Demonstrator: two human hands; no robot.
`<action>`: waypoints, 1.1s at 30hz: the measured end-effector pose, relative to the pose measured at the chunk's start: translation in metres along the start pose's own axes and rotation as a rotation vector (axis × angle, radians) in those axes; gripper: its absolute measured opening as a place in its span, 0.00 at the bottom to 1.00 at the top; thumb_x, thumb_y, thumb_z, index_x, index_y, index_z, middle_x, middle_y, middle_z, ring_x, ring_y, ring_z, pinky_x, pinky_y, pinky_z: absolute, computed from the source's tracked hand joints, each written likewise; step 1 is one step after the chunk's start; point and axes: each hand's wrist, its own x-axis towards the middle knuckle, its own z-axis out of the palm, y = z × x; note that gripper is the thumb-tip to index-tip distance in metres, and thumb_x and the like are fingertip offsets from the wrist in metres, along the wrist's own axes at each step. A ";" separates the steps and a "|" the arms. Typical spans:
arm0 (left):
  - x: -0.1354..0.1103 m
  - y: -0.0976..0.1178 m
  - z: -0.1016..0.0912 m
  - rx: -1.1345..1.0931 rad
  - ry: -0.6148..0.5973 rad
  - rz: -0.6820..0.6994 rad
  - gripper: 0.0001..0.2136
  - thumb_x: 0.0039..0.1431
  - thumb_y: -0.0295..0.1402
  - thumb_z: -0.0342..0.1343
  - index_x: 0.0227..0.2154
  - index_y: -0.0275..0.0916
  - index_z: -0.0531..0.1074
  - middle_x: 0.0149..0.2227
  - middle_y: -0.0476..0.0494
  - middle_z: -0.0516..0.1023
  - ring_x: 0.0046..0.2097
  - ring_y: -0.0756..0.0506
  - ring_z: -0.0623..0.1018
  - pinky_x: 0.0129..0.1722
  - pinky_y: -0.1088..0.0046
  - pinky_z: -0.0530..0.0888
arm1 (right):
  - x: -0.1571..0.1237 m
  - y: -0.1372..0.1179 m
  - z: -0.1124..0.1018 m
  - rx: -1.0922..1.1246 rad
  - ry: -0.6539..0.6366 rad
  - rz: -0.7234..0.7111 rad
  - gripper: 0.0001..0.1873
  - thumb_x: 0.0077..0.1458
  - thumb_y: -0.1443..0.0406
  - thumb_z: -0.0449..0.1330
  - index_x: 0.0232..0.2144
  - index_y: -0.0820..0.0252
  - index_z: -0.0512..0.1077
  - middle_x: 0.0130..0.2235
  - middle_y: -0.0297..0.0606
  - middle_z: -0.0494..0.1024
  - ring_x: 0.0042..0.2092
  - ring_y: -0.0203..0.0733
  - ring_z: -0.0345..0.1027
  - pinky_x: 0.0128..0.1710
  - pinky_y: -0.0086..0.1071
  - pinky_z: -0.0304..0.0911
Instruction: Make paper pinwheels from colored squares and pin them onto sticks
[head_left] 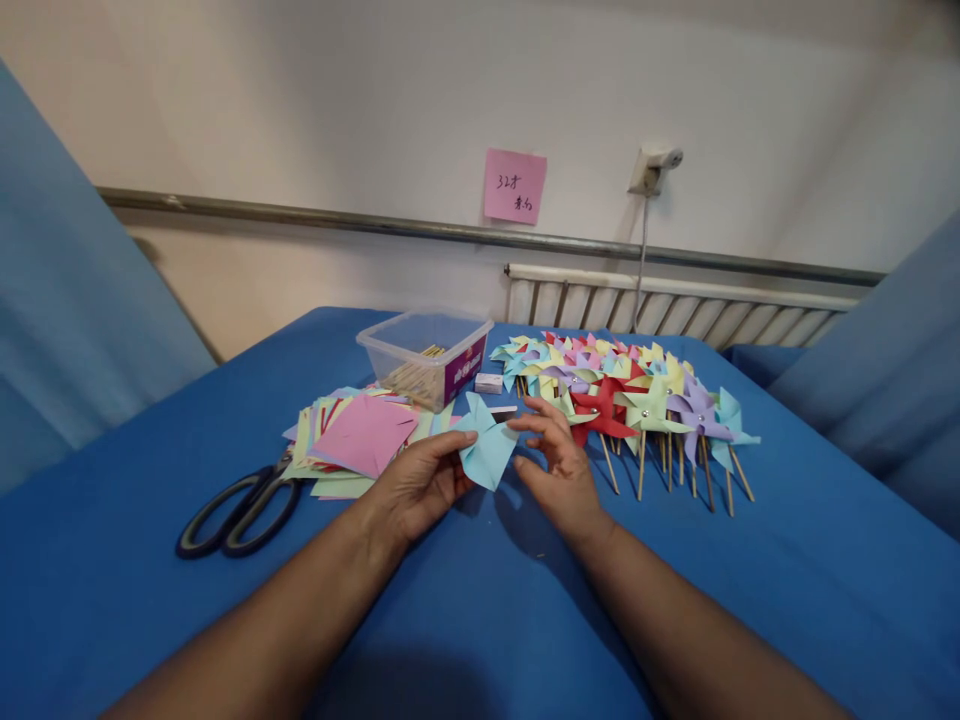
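Note:
A light blue paper pinwheel (487, 445), its corners folded toward the middle, is pinched at its left side by my left hand (427, 485); no stick shows on it. Close by its right edge is my right hand (559, 465), thumb and fingers apart and curved; whether a fingertip touches the paper I cannot tell. Behind the pinwheel a small box (502, 412) is partly hidden. To the left lies a pile of coloured paper squares (367, 435), a pink one on top with slits cut at its corners.
Black-handled scissors (240, 510) lie left, blades under the papers. A clear plastic tub (397, 365) of wooden sticks stands behind, beside a small box (489, 383). Several finished pinwheels (600, 410) on sticks crowd the right of the blue-covered table (480, 620). A radiator (690, 305) runs along the wall.

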 end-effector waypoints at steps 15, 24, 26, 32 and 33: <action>-0.002 -0.003 0.001 0.062 -0.062 -0.045 0.09 0.45 0.25 0.61 0.33 0.34 0.73 0.30 0.44 0.79 0.28 0.48 0.76 0.32 0.72 0.73 | -0.001 -0.013 -0.004 -0.097 -0.149 -0.094 0.06 0.46 0.68 0.64 0.30 0.51 0.77 0.56 0.36 0.63 0.58 0.46 0.56 0.58 0.45 0.49; -0.005 0.001 0.002 -0.013 -0.064 -0.084 0.09 0.49 0.24 0.58 0.36 0.33 0.73 0.29 0.44 0.80 0.27 0.48 0.77 0.31 0.72 0.74 | -0.001 -0.010 -0.006 -0.155 -0.090 -0.154 0.11 0.48 0.69 0.62 0.34 0.49 0.76 0.54 0.36 0.66 0.56 0.45 0.59 0.56 0.44 0.53; -0.006 0.002 0.003 -0.016 -0.080 -0.086 0.09 0.49 0.24 0.58 0.36 0.32 0.73 0.28 0.44 0.80 0.27 0.47 0.78 0.31 0.71 0.75 | -0.001 -0.012 -0.007 -0.193 -0.095 -0.185 0.10 0.49 0.69 0.62 0.34 0.48 0.76 0.54 0.36 0.66 0.55 0.46 0.59 0.54 0.44 0.55; -0.007 0.004 0.003 0.016 -0.102 -0.081 0.10 0.47 0.23 0.59 0.35 0.33 0.74 0.28 0.44 0.80 0.26 0.48 0.77 0.29 0.72 0.74 | 0.000 -0.020 -0.012 -0.305 -0.125 -0.305 0.12 0.51 0.66 0.62 0.37 0.41 0.76 0.53 0.33 0.68 0.55 0.47 0.59 0.54 0.48 0.53; -0.007 0.004 0.003 0.030 -0.103 -0.080 0.10 0.47 0.24 0.59 0.35 0.33 0.74 0.28 0.44 0.80 0.26 0.48 0.77 0.30 0.72 0.74 | 0.001 -0.021 -0.012 -0.312 -0.127 -0.316 0.12 0.51 0.66 0.62 0.37 0.41 0.76 0.52 0.32 0.69 0.54 0.47 0.59 0.55 0.48 0.53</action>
